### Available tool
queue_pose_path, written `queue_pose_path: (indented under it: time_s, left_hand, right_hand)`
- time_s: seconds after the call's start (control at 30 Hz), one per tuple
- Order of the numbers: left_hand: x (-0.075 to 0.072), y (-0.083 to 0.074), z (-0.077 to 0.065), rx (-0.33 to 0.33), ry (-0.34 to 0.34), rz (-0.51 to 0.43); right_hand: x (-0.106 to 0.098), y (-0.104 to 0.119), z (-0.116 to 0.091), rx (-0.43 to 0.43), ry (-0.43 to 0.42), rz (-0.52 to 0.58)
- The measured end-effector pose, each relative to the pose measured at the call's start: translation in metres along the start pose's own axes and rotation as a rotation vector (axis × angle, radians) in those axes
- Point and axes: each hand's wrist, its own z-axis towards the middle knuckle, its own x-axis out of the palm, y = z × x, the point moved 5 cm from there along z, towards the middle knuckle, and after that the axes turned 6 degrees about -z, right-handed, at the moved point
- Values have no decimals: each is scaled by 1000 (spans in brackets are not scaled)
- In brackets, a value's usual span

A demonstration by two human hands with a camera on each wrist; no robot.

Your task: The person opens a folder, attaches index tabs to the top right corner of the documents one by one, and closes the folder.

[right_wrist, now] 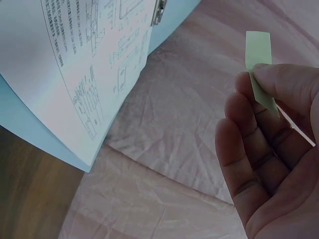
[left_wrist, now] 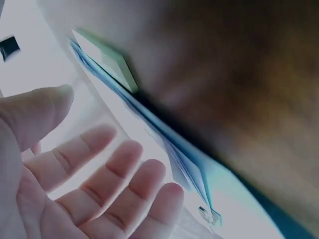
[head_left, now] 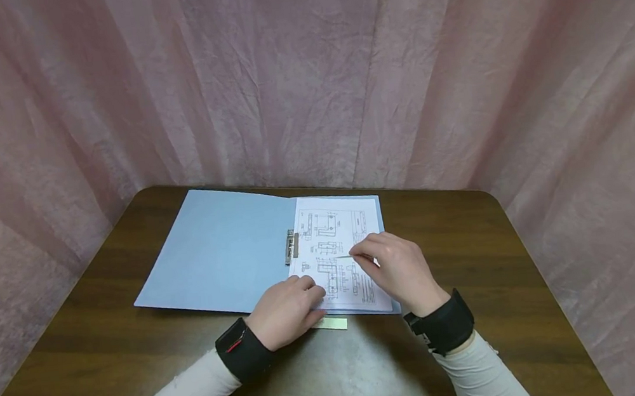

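A light blue folder (head_left: pixel 219 252) lies spread open on the table, with printed sheets of technical drawings (head_left: pixel 362 219) on its right side. My right hand (head_left: pixel 395 267) is raised over the sheets. Between thumb and fingers it pinches a pale green sticky note (right_wrist: pixel 258 47), seen nearly edge-on in the head view. Over the lower left of the sheets is my left hand (head_left: pixel 288 309), its fingers loosely bent and holding nothing in the left wrist view. Close to its thumb, a green sticky note pad (head_left: pixel 332 323) lies at the folder's near edge.
A metal clip (head_left: pixel 291 246) sits at the folder's spine, beside the sheets' left edge. The brown wooden table (head_left: pixel 458 229) extends around the folder. Pink curtains (head_left: pixel 294 79) hang behind the table and along both sides.
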Motion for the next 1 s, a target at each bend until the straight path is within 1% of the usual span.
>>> queue_pose_path:
  time_s: [0.07, 0.2, 0.3, 0.4, 0.63, 0.77, 1.0]
  left_hand:
    - [-3, 6, 3, -26, -14, 22]
    - [-2, 17, 8, -101, -11, 72]
    - [0, 24, 10, -150, -3, 83]
    - [3, 27, 10, -176, 4, 85]
    - [8, 28, 10, -194, 30, 73]
    - [13, 28, 12, -180, 55, 84]
    - [15, 29, 20, -145, 62, 117]
  right_hand:
    - [0, 0, 0, 6, 7, -2]
    - [1, 0, -2, 17, 17, 2]
    - [1, 1, -3, 16, 16, 8]
    - [1, 2, -4, 11, 12, 9]
    - [2, 1, -6, 11, 4, -1]
    - [3, -2, -7, 18, 9, -11]
    - [4, -15, -13, 30, -11, -56]
